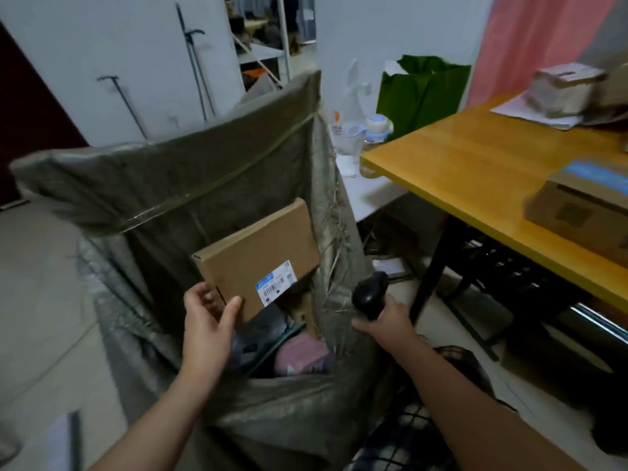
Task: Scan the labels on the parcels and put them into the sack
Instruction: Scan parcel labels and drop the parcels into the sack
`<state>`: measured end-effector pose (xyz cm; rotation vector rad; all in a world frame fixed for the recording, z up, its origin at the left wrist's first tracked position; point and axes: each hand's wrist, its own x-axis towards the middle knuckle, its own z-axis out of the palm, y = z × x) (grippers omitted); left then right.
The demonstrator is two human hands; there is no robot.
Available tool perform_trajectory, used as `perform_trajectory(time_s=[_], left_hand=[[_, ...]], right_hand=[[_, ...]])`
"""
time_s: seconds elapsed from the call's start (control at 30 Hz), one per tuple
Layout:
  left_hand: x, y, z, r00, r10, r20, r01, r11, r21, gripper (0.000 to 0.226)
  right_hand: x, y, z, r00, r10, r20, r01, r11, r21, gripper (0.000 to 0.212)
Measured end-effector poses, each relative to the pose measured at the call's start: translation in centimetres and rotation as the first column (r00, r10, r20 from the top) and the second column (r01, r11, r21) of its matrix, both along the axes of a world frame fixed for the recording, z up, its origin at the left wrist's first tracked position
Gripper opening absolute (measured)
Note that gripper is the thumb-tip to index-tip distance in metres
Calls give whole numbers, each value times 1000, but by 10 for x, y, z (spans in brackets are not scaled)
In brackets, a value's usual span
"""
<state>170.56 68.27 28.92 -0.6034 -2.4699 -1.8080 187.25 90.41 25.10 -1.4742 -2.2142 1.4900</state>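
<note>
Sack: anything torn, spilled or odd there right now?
The sack is frayed along its right edge, loose strands hanging beside the scanner in the right hand. No spill shows; the left hand holds the flat parcel tilted over the open mouth.

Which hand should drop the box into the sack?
Left. The left hand holds the box right over the open sack, while the right hand grips the scanner.

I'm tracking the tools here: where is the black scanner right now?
In the head view, the black scanner sits right of centre, gripped by the right hand at the right rim of the sack, just right of the flat parcel.
</note>
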Motion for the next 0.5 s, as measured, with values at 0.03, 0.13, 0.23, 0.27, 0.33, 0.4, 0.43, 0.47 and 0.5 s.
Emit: perform_trajectory(time_s=[0.03, 0.13, 0.23, 0.27, 0.33, 0.4, 0.43, 0.47, 0.5], left_hand=[[-2, -7, -5, 1000, 8, -4, -8, 1000, -21, 45], [-4, -19, -9, 1000, 6, -22, -8, 994, -106, 45], [-9, -24, -1, 997, -27, -68, 16, 987, -158, 43], [-12, -23, 5, 996, -45, -78, 32, 986, -167, 43], [-16, -20, 18, 991, -90, -97, 70, 978, -194, 43], [-18, -15, 31, 984, -145, -104, 120, 969, -215, 46], [-19, -13, 36, 977, -178, -117, 148, 963, -226, 47], [-18, -10, 39, 967, -210, -145, 169, 952, -256, 48], [-18, -9, 42, 953, -239, -185, 174, 935, -310, 49]], right_hand=[[-4, -5, -9, 998, 24, 50, -22, 999, -26, 76], [-11, -18, -16, 990, 72, 123, -67, 997, -39, 66], [-22, -25, 8, 976, -174, -128, 143, 965, -221, 51], [-23, -26, 20, 934, -275, -228, 199, 930, -309, 47], [-18, -30, 43, 858, -370, -355, 237, 901, -364, 37], [-4, -35, 56, 822, -361, -440, 250, 923, -292, 29], [4, -38, 60, 816, -350, -460, 262, 933, -246, 29], [11, -40, 61, 819, -337, -464, 273, 940, -203, 31], [18, -42, 62, 826, -324, -460, 279, 946, -166, 33]])
